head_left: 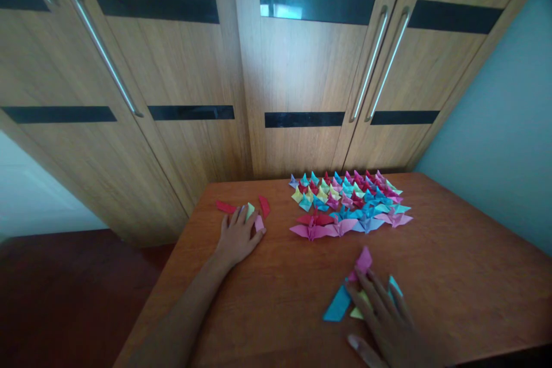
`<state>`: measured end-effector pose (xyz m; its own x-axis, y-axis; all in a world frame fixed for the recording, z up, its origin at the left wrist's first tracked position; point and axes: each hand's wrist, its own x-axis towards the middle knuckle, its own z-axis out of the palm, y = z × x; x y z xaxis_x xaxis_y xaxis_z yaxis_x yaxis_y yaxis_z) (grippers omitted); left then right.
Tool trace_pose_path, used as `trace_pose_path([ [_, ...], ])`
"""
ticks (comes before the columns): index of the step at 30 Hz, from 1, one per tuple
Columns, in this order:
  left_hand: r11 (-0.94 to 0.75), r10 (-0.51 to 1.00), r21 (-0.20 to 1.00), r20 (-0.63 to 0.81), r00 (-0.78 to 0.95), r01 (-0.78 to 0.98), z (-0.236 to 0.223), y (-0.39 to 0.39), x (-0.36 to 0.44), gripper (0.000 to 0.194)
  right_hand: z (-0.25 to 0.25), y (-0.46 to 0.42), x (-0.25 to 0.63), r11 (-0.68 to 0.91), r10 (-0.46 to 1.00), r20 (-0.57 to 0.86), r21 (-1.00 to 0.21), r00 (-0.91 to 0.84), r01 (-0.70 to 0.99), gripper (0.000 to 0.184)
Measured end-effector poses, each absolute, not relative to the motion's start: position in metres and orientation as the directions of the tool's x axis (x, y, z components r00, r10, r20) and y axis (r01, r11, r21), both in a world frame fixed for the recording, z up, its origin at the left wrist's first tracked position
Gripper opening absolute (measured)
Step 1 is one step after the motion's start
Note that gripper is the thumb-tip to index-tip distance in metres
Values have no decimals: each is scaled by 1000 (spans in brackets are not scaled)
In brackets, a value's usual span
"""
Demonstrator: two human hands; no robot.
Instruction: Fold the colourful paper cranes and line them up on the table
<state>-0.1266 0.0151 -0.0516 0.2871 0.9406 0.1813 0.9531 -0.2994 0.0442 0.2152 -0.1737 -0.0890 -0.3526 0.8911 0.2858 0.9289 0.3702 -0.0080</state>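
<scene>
My left hand (238, 237) rests on the table's left part with fingers spread. Under and beside its fingertips lie a pink folded paper piece (259, 223) and a pale green one (250, 210). Two red folded papers, one at the left (226, 207) and one at the right (264, 206), lie just beyond. My right hand (382, 313) is spread flat nearer the front edge, over several folded papers. A magenta piece (364, 260), a blue piece (337, 303), a yellow-green piece (357, 313) and a light blue piece (395, 286) show around its fingers. The palm hides parts of them.
Rows of many-coloured origami cranes (340, 227) stand toward the back of the brown wooden table (280, 299). Behind the table rises a wooden wardrobe (302, 69) with metal handles and black strips. A blue wall (495, 138) borders the right side.
</scene>
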Motion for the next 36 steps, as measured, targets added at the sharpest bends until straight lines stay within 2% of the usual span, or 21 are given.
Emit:
trace_pose_path([
  [3, -291, 944, 47, 174, 279, 956, -50, 14, -131, 60, -76, -167, 160, 566, 809, 253, -95, -530, 819, 78],
  [5, -286, 946, 48, 172, 274, 957, -50, 13, -137, 60, -65, -158, 126, 626, 779, 201, -183, -594, 758, 78],
  [8, -263, 953, 54, 169, 250, 963, -50, 12, -148, 60, -46, -137, 81, 626, 770, 115, -325, -627, 709, 74],
  [11, -217, 964, 61, 170, 204, 974, -49, 12, -159, 59, -33, -106, 47, 579, 796, 88, -397, -598, 712, 65],
  [19, -117, 980, 75, 171, 103, 990, -49, 17, -170, 53, -35, -13, 7, 502, 864, 211, -403, -457, 765, 40],
  [24, -179, 967, 74, 194, 162, 981, -53, 21, -158, 49, -32, 7, 1, 466, 879, 307, -387, -365, 796, 28],
  [29, -290, 927, 150, 288, 239, 945, -41, 23, -146, 49, -24, -8, 6, 456, 871, 391, -419, -298, 785, 17],
  [32, -351, 896, 178, 348, 275, 919, -32, 20, -148, 46, -25, -35, 18, 480, 866, 379, -451, -326, 753, 27],
  [36, -255, 930, 145, 307, 201, 956, -31, 14, -158, 48, -32, -75, 40, 493, 869, 293, -429, -399, 757, 52],
])
